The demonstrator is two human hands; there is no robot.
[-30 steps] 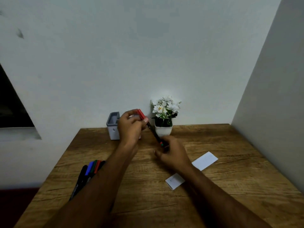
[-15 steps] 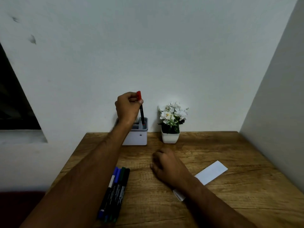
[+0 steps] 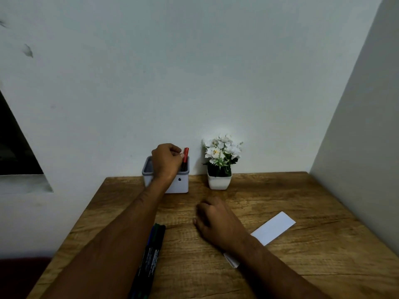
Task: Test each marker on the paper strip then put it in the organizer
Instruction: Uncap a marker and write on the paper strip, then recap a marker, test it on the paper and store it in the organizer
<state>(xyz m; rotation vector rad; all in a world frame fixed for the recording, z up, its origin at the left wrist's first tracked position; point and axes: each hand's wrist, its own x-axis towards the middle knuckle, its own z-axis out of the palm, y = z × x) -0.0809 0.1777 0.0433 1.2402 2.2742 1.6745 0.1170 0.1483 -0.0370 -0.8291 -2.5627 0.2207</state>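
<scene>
Left hand grip pinches red marker cap-up in organizer, for seating | right hand loosely curled, empty, near paper strip | remaining markers on worktop

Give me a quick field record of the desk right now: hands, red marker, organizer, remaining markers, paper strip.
left hand: pinches the red marker near its cap, over the organizer
right hand: rests on the desk, fingers loosely curled, holds nothing
red marker: upright, lower end inside the organizer's right side
organizer: at the desk's back edge, left of the flower pot
remaining markers: lying bundled beside the left forearm
paper strip: flat on the desk, partly under the right wrist
</scene>
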